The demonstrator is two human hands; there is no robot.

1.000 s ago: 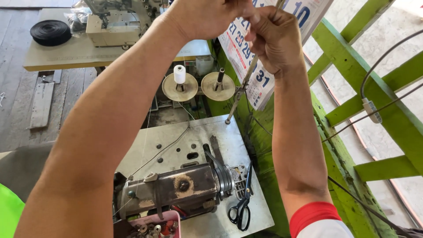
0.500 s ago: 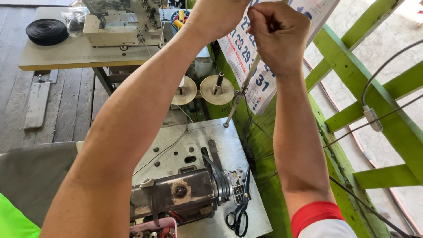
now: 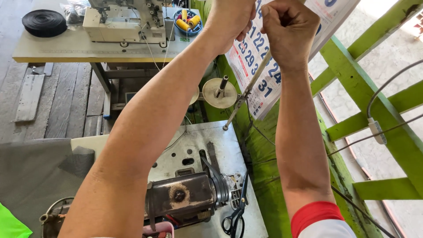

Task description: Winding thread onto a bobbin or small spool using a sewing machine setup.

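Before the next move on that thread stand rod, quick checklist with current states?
1. Right hand closed around the top of the metal rod: ok.
2. Left hand up beside the right hand near the rod's top: ok; whether it grips the rod, cannot tell.
3. Rod upright: not ok, it slants down to the left.
4. Rod's lower end seated: not ok, it hangs free above the grey machine plate.
5. Spool disc bare of a cone: ok, only its pin shows.
6. Scissors out of the way: ok, flat on the plate beside the motor.
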